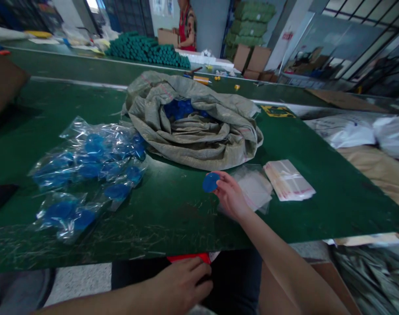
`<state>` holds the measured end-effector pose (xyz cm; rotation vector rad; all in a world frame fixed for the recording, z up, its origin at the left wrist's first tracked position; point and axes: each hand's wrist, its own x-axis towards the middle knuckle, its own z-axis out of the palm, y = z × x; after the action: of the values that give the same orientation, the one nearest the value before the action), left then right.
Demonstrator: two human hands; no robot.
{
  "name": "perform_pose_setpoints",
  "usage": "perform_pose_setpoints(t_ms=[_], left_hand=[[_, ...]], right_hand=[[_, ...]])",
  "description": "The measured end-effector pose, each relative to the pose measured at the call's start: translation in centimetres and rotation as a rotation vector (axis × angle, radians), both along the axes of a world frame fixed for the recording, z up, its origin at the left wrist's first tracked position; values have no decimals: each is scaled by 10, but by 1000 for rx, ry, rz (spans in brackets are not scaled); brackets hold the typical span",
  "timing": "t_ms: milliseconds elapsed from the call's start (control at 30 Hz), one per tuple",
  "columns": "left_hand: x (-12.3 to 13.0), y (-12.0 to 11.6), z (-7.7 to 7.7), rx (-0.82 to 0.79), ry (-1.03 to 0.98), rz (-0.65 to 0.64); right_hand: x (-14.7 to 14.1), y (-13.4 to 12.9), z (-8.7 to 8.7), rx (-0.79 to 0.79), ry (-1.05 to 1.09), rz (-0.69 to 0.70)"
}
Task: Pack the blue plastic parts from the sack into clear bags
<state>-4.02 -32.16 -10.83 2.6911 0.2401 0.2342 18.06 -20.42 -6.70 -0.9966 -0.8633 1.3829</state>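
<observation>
My right hand (231, 192) is closed on a round, flat, translucent blue disc (210, 182), pinched between thumb and fingers just above the green table. Below and behind this hand lie loose clear plastic bags (256, 188). A bundled stack of clear bags (288, 180) sits to their right. My left hand (182, 282) rests low over my lap, fingers loosely bent and holding nothing visible, beside something red (189, 257) at the table edge. On the left, several blue discs in clear bags (91, 168) form a heap. A large woven sack (199, 151) holds more blue pieces (181, 108).
A cardboard box (4, 85) stands at the far left. Behind the sack, another work surface carries a pile of green rolls (147, 49) and an orange-handled tool (202, 80). A person in red (188, 26) stands beyond. White sacks (346, 129) lie along the right.
</observation>
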Motion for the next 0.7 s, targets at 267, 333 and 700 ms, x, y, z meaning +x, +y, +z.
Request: perform_pose_setpoints(t_ms=[267,333,700], left_hand=[[26,130,68,-140,-234,669],[39,156,59,-199,-212,562],[89,278,17,-17,114,579]], right_hand=[[-6,1,8,-5,-338,94],[8,4,8,46,-448,140],[141,16,-22,-253,-1824,-275]])
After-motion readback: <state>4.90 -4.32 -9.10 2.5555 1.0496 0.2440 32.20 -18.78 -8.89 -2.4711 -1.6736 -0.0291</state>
